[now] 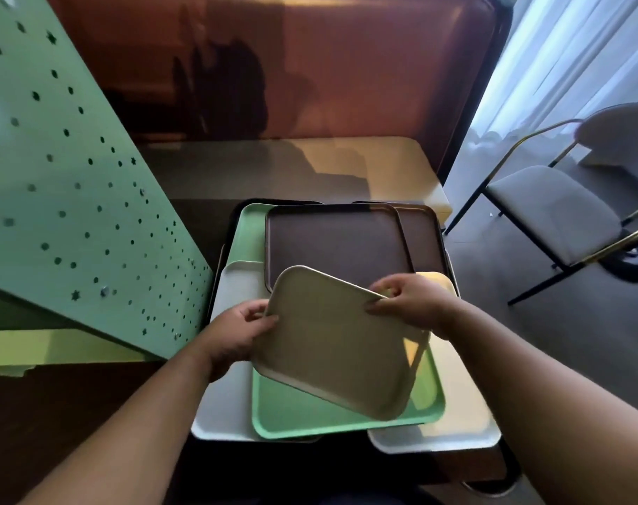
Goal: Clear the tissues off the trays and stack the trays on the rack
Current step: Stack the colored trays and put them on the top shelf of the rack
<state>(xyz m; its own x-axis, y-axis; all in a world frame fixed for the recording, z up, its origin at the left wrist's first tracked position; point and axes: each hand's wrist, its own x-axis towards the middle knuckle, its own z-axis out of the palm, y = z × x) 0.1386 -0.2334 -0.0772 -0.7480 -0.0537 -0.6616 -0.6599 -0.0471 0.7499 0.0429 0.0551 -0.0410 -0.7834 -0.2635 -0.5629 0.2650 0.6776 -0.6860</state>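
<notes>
A beige tray (pixel 332 340) is lifted and tilted above a pile of trays, held from both sides. My left hand (pixel 237 333) grips its left edge and my right hand (pixel 408 304) grips its upper right edge. Under it lies a green tray (pixel 310 420), with white trays (pixel 219 413) to the left and at the right (pixel 456 435). Further back sit a brown tray (pixel 332 242), a second brown one (pixel 423 242) and another green tray (pixel 250 227). No tissues are visible on any tray.
A pale green perforated metal panel (pixel 62 198) rises at the left, close to the pile. A tan table (pixel 394 165) stands behind the trays before a red-brown bench back (pixel 310 67). A grey chair with a brass frame (pixel 550 209) stands on the floor at right.
</notes>
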